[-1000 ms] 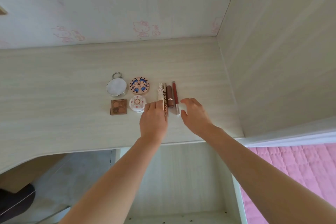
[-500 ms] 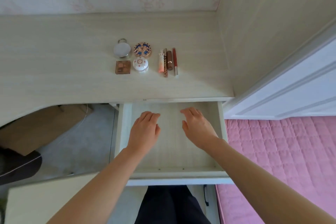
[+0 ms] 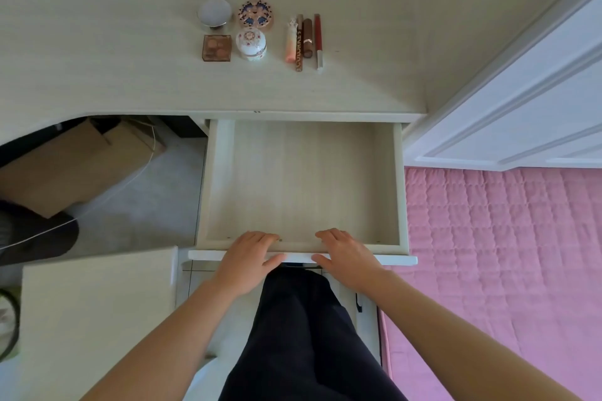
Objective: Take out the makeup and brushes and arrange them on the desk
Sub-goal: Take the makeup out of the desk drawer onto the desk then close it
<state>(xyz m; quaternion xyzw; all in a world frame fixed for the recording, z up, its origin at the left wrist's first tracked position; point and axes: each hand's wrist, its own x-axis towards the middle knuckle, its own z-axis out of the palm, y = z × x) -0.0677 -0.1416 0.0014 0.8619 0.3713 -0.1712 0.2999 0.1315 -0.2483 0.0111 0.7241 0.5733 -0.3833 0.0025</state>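
Left hand (image 3: 247, 260) and right hand (image 3: 345, 257) rest side by side on the front rim of the open drawer (image 3: 398, 260), lower centre of frame; fingers lie extended over the rim, released, grasping nothing. Makeup sits on the desk (image 3: 97, 58) at upper centre: silver round compact (image 3: 214, 11) and patterned compact (image 3: 255, 14) above eyeshadow palette (image 3: 217, 48) and white jar (image 3: 250, 44); 4 slim tubes (image 3: 304, 39) lie parallel, just right of them
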